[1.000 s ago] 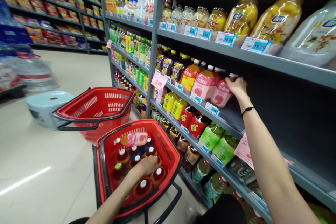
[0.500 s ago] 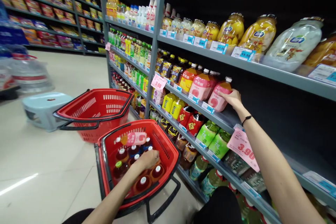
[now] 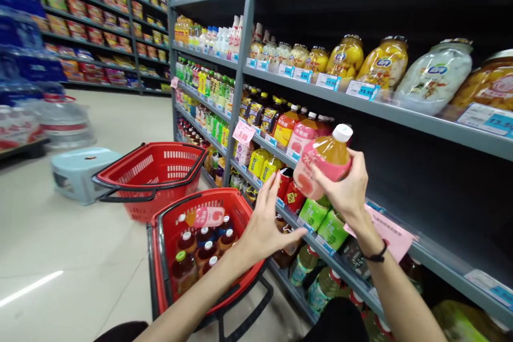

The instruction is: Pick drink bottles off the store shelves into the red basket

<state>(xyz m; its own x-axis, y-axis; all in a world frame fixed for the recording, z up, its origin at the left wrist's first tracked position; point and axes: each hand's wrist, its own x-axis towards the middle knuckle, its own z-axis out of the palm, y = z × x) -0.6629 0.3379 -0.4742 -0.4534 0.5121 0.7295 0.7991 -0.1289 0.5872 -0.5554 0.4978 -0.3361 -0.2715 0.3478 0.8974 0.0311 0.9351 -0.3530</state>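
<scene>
My right hand (image 3: 348, 188) grips a pink-labelled peach drink bottle (image 3: 320, 163) with a white cap, held tilted in front of the shelf. My left hand (image 3: 267, 223) is open with fingers spread, raised just below and left of that bottle, above the near red basket (image 3: 240, 208). That basket holds several dark bottles (image 3: 205, 250) standing upright and one pink bottle (image 3: 202, 217) lying on its side. More pink and orange bottles (image 3: 301, 132) stand on the grey shelf (image 3: 280, 149) behind.
A second red basket (image 3: 154, 177) stands on the floor behind the first, beside a pale blue stool (image 3: 76, 173). Large fruit jars (image 3: 382, 63) line the upper shelf. Green bottles (image 3: 323, 217) fill the lower shelf. Water jugs (image 3: 60, 120) stand at left.
My right hand has pulled the pink bottle off the shelf and toward me. My left hand has risen out of the basket and opened beside it.
</scene>
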